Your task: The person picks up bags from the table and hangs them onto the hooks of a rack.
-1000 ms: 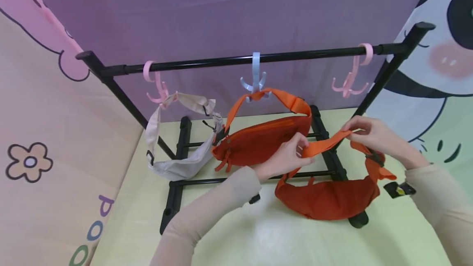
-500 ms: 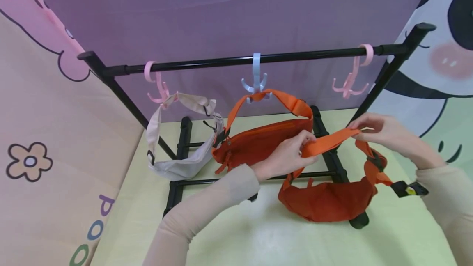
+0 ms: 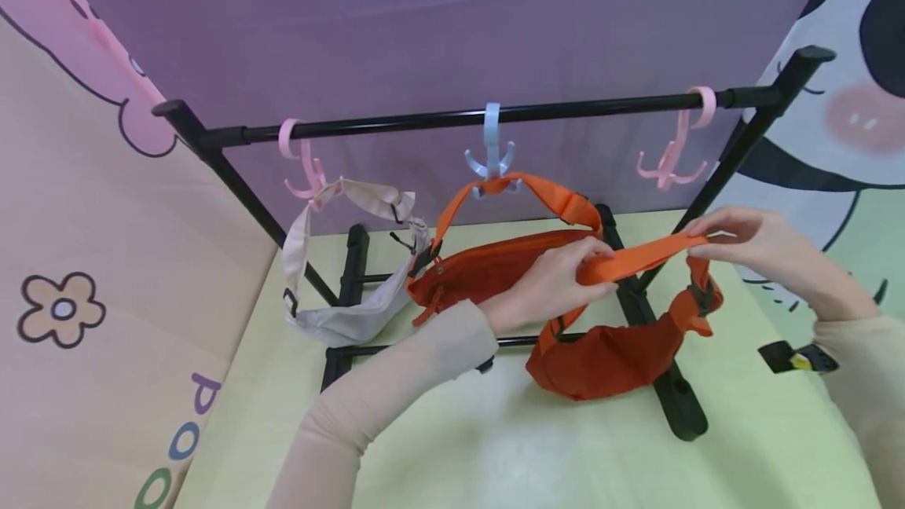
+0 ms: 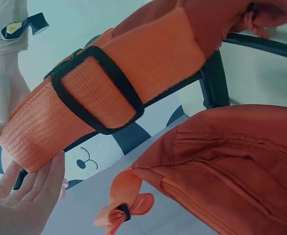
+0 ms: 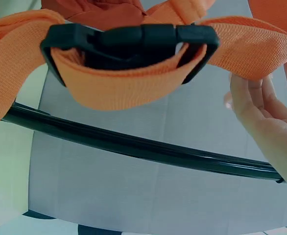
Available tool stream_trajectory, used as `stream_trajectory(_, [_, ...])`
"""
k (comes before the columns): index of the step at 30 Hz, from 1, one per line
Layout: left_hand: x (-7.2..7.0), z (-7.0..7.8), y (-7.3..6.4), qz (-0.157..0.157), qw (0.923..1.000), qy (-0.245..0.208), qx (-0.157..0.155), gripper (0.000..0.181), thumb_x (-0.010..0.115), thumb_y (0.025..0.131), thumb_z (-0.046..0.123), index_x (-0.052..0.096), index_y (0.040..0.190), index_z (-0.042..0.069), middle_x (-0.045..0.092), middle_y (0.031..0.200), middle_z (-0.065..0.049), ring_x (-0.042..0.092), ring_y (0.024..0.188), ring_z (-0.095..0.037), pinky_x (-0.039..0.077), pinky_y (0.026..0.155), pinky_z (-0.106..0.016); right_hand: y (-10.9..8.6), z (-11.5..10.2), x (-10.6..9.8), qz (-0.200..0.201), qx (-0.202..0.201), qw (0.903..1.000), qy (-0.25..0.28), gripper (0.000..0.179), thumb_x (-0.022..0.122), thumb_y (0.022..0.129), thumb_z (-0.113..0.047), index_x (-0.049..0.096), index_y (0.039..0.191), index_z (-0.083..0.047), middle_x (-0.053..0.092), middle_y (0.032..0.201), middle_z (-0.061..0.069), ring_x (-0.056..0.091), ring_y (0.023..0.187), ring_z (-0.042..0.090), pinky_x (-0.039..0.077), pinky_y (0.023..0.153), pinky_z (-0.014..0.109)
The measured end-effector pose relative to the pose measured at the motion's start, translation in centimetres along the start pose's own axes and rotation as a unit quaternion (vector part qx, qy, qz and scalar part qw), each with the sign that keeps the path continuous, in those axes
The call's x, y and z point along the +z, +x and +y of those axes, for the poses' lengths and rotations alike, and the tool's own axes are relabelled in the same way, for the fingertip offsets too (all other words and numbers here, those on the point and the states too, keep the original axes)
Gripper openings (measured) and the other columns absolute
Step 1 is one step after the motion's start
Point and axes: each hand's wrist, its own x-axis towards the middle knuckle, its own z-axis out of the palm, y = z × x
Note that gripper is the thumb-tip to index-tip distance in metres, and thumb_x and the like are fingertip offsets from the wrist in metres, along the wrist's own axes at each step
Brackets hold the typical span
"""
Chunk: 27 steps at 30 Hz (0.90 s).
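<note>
In the head view my left hand [image 3: 555, 281] grips the left end of the orange strap [image 3: 642, 256] of a red-orange waist bag [image 3: 601, 360]. My right hand [image 3: 767, 254] pinches the same strap farther right, stretching it between both hands. The bag's pouch hangs below, by the rack's right foot. A black slider [image 4: 97, 90] shows on the strap in the left wrist view, and a black side-release buckle [image 5: 129, 44] in the right wrist view. Behind my left hand, another red-orange waist bag [image 3: 495, 265] hangs from a blue hook [image 3: 491, 148].
A black rack [image 3: 410, 120] spans the scene. On its left pink hook [image 3: 307, 167] hangs a whitish waist bag [image 3: 346, 324]. Another pink hook [image 3: 668, 159] is on the right of the bar, with nothing on it. A purple backdrop [image 3: 452, 30] stands behind.
My right hand has moved right and slightly up, with the strap drawn along. The bag's pouch has risen a little, and its right end has swung left. My left hand shifted slightly right.
</note>
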Motion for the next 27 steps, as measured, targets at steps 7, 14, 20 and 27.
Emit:
stream_trajectory(7, [-0.8,0.9,1.1,0.018,0.9997,0.007,0.013,0.036,0.058,0.085,0.026,0.049,0.117,0.011,0.057,0.106,0.002,0.050,0.077,-0.002,0.039,0.064,-0.010,0.1,-0.3,-1.1,0.041,-0.003,0.9985,0.037,0.040,0.060,0.083,-0.034,0.053,0.112,-0.008,0.054,0.093,-0.016,0.046,0.086,-0.003,0.026,0.083,0.059])
stream_trajectory(14, [-1.3,2.0,2.2,0.026,0.9997,-0.003,-0.003,0.039,0.055,0.087,0.030,0.048,0.121,0.013,0.052,0.121,0.003,0.051,0.098,-0.003,0.038,0.079,-0.011,0.2,-0.9,-1.6,0.099,-0.006,0.9920,0.078,0.034,0.059,0.084,-0.032,0.054,0.112,-0.013,0.057,0.087,-0.020,0.044,0.087,0.002,0.016,0.088,0.066])
stream_trajectory(20, [-1.5,2.7,3.3,0.032,0.9989,-0.016,-0.029,0.043,0.052,0.088,0.034,0.045,0.126,0.015,0.047,0.125,0.006,0.046,0.106,0.000,0.035,0.083,-0.011,0.4,-1.4,-1.8,0.146,0.006,0.9835,0.106,0.031,0.056,0.085,-0.034,0.054,0.113,-0.021,0.054,0.091,-0.019,0.042,0.092,0.003,0.007,0.095,0.064])
stream_trajectory(27, [-1.3,2.9,4.6,0.045,0.9957,-0.056,-0.058,0.042,0.051,0.089,0.032,0.043,0.127,0.016,0.054,0.094,0.006,0.049,0.058,-0.007,0.039,0.054,-0.016,1.0,-2.5,-2.2,0.182,0.027,0.9739,0.133,0.032,0.055,0.085,-0.036,0.054,0.115,-0.023,0.054,0.093,-0.018,0.038,0.095,0.003,0.006,0.097,0.062])
